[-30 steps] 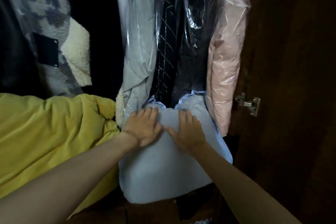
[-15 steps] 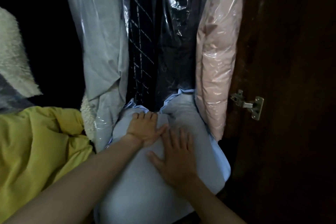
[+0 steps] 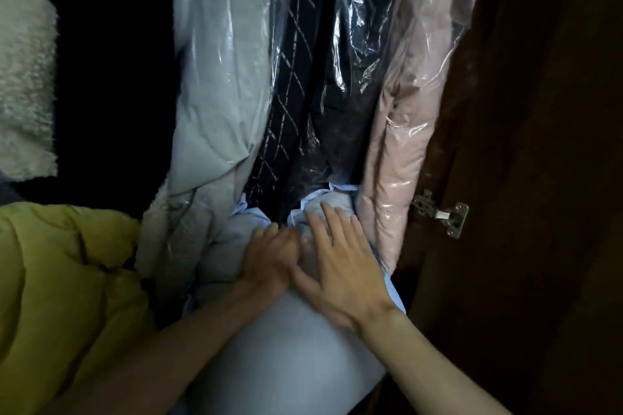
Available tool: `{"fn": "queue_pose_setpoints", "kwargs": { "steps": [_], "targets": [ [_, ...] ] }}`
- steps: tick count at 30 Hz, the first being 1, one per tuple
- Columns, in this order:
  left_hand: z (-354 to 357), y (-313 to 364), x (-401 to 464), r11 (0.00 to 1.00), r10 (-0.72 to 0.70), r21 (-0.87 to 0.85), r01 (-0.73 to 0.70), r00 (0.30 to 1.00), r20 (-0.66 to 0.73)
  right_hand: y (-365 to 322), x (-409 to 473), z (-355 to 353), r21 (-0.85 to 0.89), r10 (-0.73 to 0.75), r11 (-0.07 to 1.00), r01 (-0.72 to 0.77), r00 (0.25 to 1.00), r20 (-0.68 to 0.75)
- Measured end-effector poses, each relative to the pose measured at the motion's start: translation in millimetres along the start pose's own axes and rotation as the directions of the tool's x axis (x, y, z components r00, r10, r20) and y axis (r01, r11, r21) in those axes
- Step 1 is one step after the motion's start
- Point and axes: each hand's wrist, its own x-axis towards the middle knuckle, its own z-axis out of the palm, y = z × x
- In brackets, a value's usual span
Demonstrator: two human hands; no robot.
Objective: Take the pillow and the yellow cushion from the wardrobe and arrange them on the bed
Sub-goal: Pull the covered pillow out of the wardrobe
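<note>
Nearest the camera, the two bare forearms reach in from the bottom edge and converge on the pale blue pillow, which lies in the bottom of the wardrobe with its near end bulging toward the person. The right hand lies flat on the pillow's upper face, fingers spread and open, gripping nothing. The left hand sits just beside it, thumbs nearly touching, its fingers curling down into the fabric; whether they have actually pinched the cover, I cannot tell (motion blur softens the fingertips).

Compared with half a second ago, the right hand has slid forward from the pillow's middle to draw level with the left, and both now press near the frilled far edge, where the pillow tucks under the hanging clothes. I read that as the hands working toward a hold on the far end so the pillow can be dragged out; it is not yet lifted.

To the left, touching the pillow's side, the yellow cushion rests untouched, so that half of the task has not begun.

Further back hang plastic-covered garments: a grey-blue garment, a dark checked garment, and a pink garment whose hem drapes onto the pillow's far right corner and may drag as it comes out. A cream fleece hangs at far left. On the right stands the dark wooden door with its metal hinge.
</note>
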Motion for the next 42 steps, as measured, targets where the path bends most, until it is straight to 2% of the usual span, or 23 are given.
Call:
{"fn": "queue_pose_setpoints", "kwargs": {
  "steps": [5, 9, 10, 12, 13, 14, 16, 18, 19, 20, 21, 22, 24, 26, 27, 28, 30, 33, 35, 37, 39, 40, 42],
  "targets": [
    [-24, 10, -8, 0.999, 0.005, -0.040, -0.010, 0.990, -0.140, -20, -1, -34, -0.121, 0.032, 0.992, -0.031, 0.999, 0.009],
    [-44, 26, -15, 1.000, 0.009, -0.002, -0.010, 0.955, -0.296, -21, -76, -34, 0.103, 0.299, 0.945, -0.310, 0.948, 0.105],
    [-48, 30, -19, 1.000, 0.013, -0.003, -0.015, 0.935, -0.354, -20, -101, -28, 0.129, 0.401, 0.892, -0.433, 0.891, 0.215],
    [-58, 41, -27, 0.999, 0.034, 0.012, -0.032, 0.894, -0.446, -17, -143, -15, 0.124, 0.525, 0.722, -0.680, 0.657, 0.541],
    [-63, 47, -31, 0.999, 0.051, 0.031, -0.041, 0.878, -0.476, -16, -158, -11, 0.155, 0.503, 0.616, -0.772, 0.538, 0.677],
    [-70, 55, -35, 0.997, 0.073, 0.047, -0.057, 0.864, -0.499, -16, -168, -8, 0.227, 0.442, 0.505, -0.833, 0.475, 0.760],
    [-85, 76, -46, 0.992, 0.130, 0.065, -0.113, 0.838, -0.530, -17, -174, -9, 0.379, 0.356, 0.311, -0.871, 0.477, 0.803],
    [-96, 94, -56, 0.983, 0.184, 0.082, -0.166, 0.818, -0.545, -21, -176, -21, 0.413, 0.383, 0.253, -0.875, 0.483, 0.787],
    [-100, 101, -61, 0.977, 0.212, 0.095, -0.191, 0.814, -0.541, -22, -178, -29, 0.376, 0.379, 0.322, -0.869, 0.482, 0.790],
    [-102, 105, -66, 0.971, 0.239, 0.114, -0.211, 0.810, -0.535, -24, -178, -39, 0.291, 0.379, 0.477, -0.829, 0.493, 0.783],
    [-104, 108, -71, 0.965, 0.261, 0.134, -0.224, 0.808, -0.529, -24, -181, -50, 0.198, 0.403, 0.651, -0.733, 0.555, 0.728],
    [-106, 110, -76, 0.960, 0.279, 0.155, -0.232, 0.806, -0.522, -25, -178, -67, 0.120, 0.423, 0.786, -0.606, 0.669, 0.611],
    [-108, 113, -86, 0.949, 0.313, 0.193, -0.248, 0.794, -0.521, -21, -164, -107, 0.165, 0.344, 0.911, -0.378, 0.917, 0.203],
    [-111, 119, -97, 0.923, 0.384, 0.201, -0.328, 0.759, -0.525, -9, -135, -138, 0.238, 0.195, 0.961, -0.141, 0.956, -0.220],
    [-113, 124, -103, 0.905, 0.422, 0.200, -0.375, 0.739, -0.526, -3, -115, -150, 0.205, 0.099, 0.978, -0.036, 0.947, -0.305],
    [-114, 131, -110, 0.893, 0.446, 0.207, -0.400, 0.722, -0.529, 2, -93, -159, 0.149, -0.026, 0.986, 0.072, 0.957, -0.289],
    [-121, 147, -126, 0.901, 0.434, 0.203, -0.384, 0.767, -0.473, 5, -51, -164, 0.010, -0.227, 0.974, 0.227, 0.973, -0.054],
    [-134, 171, -150, 0.926, 0.375, 0.143, -0.349, 0.892, -0.253, 9, -16, -145, -0.189, -0.221, 0.934, 0.304, 0.905, 0.364],
    [-153, 186, -172, 0.943, 0.333, 0.057, -0.328, 0.927, -0.173, 14, -18, -131, -0.204, -0.165, 0.930, 0.307, 0.841, 0.515],
    [-190, 195, -197, 0.930, 0.331, -0.099, -0.355, 0.922, -0.202, 21, -33, -118, -0.109, -0.140, 0.968, 0.227, 0.845, 0.516],
    [-231, 179, -200, 0.867, 0.284, -0.298, -0.399, 0.888, -0.361, 28, -53, -107, -0.003, -0.131, 0.989, 0.149, 0.881, 0.454],
    [-252, 165, -194, 0.862, 0.174, -0.366, -0.350, 0.884, -0.435, 31, -63, -102, 0.025, -0.132, 0.991, 0.134, 0.899, 0.418],
    [-273, 120, -161, 0.805, -0.107, -0.580, -0.123, 0.932, -0.346, 38, -84, -97, 0.054, -0.149, 0.989, 0.139, 0.922, 0.357]
  ]
}}
